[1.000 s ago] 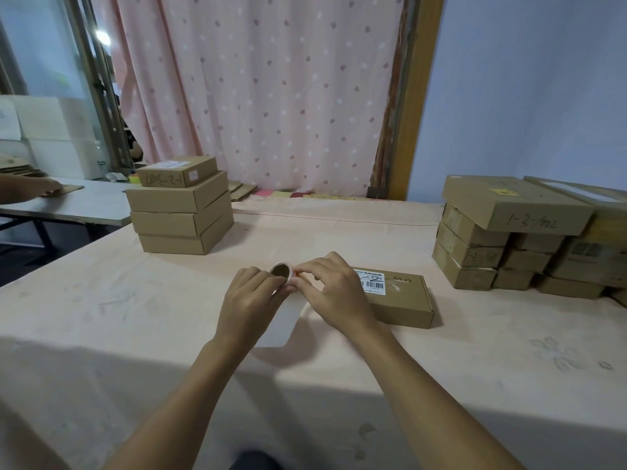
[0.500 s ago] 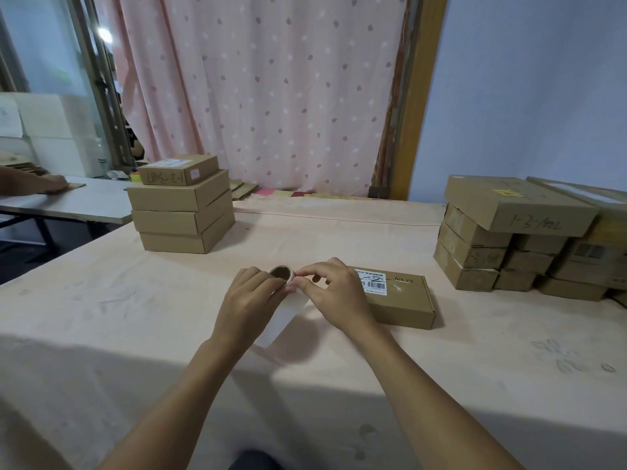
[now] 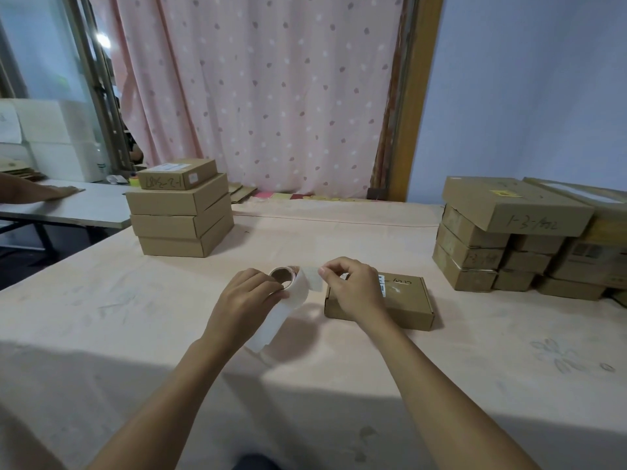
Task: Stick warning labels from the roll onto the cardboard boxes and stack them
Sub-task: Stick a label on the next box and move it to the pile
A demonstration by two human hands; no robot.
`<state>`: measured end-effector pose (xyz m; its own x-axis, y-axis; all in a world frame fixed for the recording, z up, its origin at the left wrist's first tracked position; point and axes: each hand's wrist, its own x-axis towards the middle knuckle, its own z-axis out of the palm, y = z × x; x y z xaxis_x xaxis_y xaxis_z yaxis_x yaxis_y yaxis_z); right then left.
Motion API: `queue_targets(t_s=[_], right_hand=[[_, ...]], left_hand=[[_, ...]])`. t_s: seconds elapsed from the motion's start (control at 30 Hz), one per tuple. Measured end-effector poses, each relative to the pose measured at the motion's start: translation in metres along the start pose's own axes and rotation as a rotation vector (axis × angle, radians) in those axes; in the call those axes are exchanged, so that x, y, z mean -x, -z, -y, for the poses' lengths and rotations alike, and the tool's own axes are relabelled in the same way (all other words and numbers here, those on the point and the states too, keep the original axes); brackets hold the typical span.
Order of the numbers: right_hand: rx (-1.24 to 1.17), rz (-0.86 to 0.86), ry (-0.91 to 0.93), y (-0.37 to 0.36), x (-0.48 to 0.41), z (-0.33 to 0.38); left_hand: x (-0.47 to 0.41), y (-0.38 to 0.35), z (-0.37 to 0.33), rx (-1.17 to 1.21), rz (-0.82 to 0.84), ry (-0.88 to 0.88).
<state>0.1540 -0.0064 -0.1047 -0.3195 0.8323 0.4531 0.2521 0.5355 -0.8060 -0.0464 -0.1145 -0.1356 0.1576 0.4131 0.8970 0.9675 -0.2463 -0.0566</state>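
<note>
At the centre of the table (image 3: 101, 300), the left hand (image 3: 246, 301) grips the label roll (image 3: 281, 275), fingers curled round its rim, with the open core facing up. The right hand (image 3: 356, 290) pinches the free edge of one label (image 3: 311, 281) between thumb and forefinger, and its other fingers are curled in. The label spans the short gap between roll and fingertips. Whether it has fully left the backing strip (image 3: 274, 320), which trails from the roll toward the person, cannot be determined. The target cardboard box (image 3: 407, 296) lies flat, top face up, partly hidden under the right hand and extending to its right, long axis running left to right. Controlling relation: the box lies on the side of the pinching fingers away from the roll, so the peel direction and the travel to the box coincide. The right hand is the nearer hand. Judgement: peeling is the step in hand, and the label is not yet applied. A left stack (image 3: 179, 215) stands well apart at the rear left, probably the destination for finished boxes. A right pile (image 3: 492, 239) stands near the box on its far right.
</note>
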Motion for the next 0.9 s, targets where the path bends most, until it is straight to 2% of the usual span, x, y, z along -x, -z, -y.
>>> queue_targets(t_s=[0.33, 0.43, 0.73, 0.9], right_hand=[[-0.114, -0.111, -0.112, 0.014, 0.002, -0.011], [-0.143, -0.195, -0.129, 0.017, 0.002, -0.016], [-0.195, -0.248, -0.113, 0.027, 0.006, -0.023], [-0.206, -0.267, -0.126, 0.036, 0.009, -0.030]], left_hand=[[-0.002, -0.004, -0.007, 0.017, -0.014, 0.066], [-0.001, -0.004, -0.003, -0.003, 0.004, 0.110], [-0.002, -0.016, 0.002, -0.044, 0.324, 0.258], [-0.002, -0.019, -0.003, -0.097, 0.422, 0.302]])
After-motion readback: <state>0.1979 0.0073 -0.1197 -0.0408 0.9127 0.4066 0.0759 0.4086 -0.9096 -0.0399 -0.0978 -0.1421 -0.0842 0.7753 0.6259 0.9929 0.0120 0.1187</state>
